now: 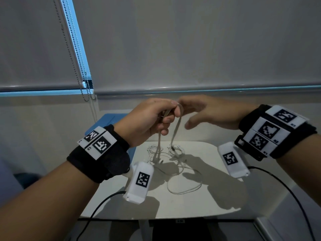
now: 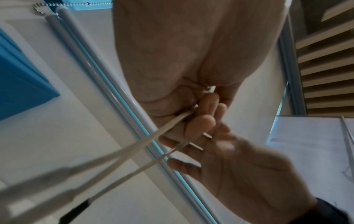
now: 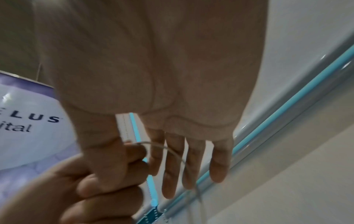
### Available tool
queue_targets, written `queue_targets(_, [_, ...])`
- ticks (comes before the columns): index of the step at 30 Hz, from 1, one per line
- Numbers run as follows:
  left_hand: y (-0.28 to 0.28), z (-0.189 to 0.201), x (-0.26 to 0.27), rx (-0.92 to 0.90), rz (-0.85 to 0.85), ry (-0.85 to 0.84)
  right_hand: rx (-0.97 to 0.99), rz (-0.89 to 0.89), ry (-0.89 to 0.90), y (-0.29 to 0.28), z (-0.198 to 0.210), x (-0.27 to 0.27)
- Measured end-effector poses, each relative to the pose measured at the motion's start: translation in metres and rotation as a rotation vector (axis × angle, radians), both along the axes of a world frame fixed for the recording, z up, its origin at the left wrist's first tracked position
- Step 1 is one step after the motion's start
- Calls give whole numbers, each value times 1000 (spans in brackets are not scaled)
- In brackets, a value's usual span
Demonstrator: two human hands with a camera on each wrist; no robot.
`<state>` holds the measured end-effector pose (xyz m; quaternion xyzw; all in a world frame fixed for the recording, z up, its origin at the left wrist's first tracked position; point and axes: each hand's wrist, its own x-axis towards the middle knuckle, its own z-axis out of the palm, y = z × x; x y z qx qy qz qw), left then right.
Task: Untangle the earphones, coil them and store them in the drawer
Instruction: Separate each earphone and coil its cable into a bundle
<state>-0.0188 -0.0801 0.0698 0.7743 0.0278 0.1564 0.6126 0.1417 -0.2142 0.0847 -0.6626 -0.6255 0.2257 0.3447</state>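
Left hand (image 1: pixel 147 120) grips the earphones (image 1: pixel 175 129), hiding the loop; right hand (image 1: pixel 208 112) spread flat beside it.

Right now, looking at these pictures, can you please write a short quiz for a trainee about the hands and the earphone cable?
1. True or false: the left hand grips the earphone cable.
2. Where does the loose cable lie? A) on the white table B) in a drawer C) on the floor
3. Fill in: the fingers of the right hand are mostly ____ (straight or curled).

Key: 1 true; 2 A; 3 straight.
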Motion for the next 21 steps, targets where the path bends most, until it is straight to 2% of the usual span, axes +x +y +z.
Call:
queue_targets(3, [3,0,0,-20,24,-6,94,32,68,12,2,-15])
queue_targets(13, [11,-9,-10,-58,55,31,132,-175,119,19,-12,2])
queue_targets(18, [18,-10,-8,-223,-24,-53,58,-178,28,15,-27,2])
queue_targets(21, [20,-10,-8,-306,-52,-110,81,-143,-26,14,-33,2])
